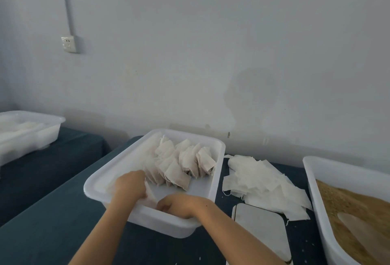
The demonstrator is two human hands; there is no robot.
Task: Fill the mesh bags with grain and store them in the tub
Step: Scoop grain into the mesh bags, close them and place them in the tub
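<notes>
A white tub (pixel 118 167) stands in the middle of the dark blue table, with several filled mesh bags (pixel 183 163) leaning in rows at its far half. Both my hands reach into its near end. My left hand (pixel 130 184) and my right hand (pixel 179 203) hold one white mesh bag (pixel 151 196) between them, low against the tub's near wall. Both sets of fingers curl round the bag. To the right, a second white tub (pixel 314 182) holds brown grain (pixel 354 207) with a pale scoop (pixel 358 228) lying in it.
A heap of empty white mesh bags (pixel 263 180) lies on the table between the two tubs. A flat white rectangular plate (pixel 259 228) lies in front of that heap. Another white tub (pixel 31 131) sits on a separate table at far left. A grey wall stands close behind.
</notes>
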